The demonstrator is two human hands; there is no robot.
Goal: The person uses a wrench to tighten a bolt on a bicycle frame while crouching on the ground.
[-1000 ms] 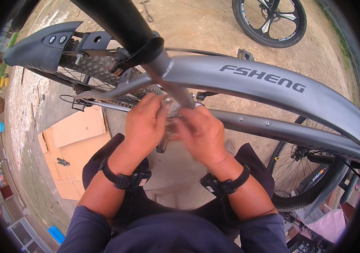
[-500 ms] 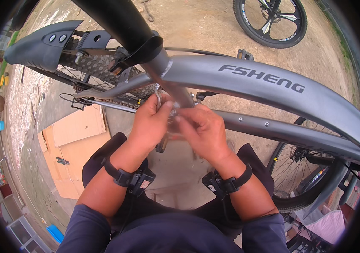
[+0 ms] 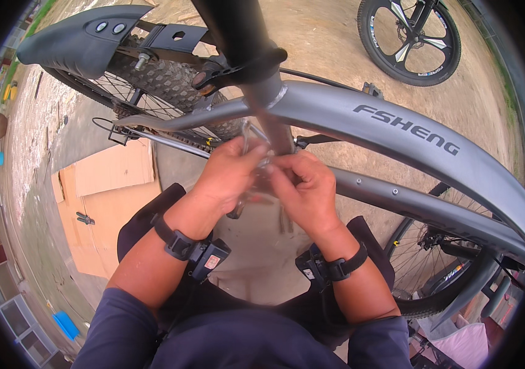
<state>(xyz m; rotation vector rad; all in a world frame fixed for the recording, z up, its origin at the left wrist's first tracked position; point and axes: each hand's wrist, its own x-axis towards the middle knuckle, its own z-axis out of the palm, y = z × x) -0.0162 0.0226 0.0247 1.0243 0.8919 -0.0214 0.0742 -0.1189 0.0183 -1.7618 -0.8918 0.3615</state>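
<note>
A grey bicycle frame [image 3: 330, 107] stretches across in front of me, with a black seat post [image 3: 233, 37] rising from it. Beside its seat tube [image 3: 281, 134], my hands are close together with bent fingers. My left hand [image 3: 222, 175] pinches a thin, shiny metal piece [image 3: 251, 131], blurred and partly covered, so its kind is unclear. Against the lower seat tube, the fingertips of my right hand [image 3: 308, 187] are pressed together near the same spot; what they hold is hidden. Below my left hand, a dark pedal-like end [image 3: 235, 212] shows.
The knobbly rear tyre [image 3: 167, 85] and black mudguard [image 3: 84, 46] extend left. Cardboard [image 3: 112, 212] lies on the ground with a small dark tool [image 3: 85, 218] on it. Another bicycle's wheel [image 3: 411, 44] stands far right. This bicycle's front wheel [image 3: 438, 298] is at right.
The whole bicycle sits slightly further right and lower in view as the view shifts. My hands stay together at the seat tube, fingers working in small blurred motions.
</note>
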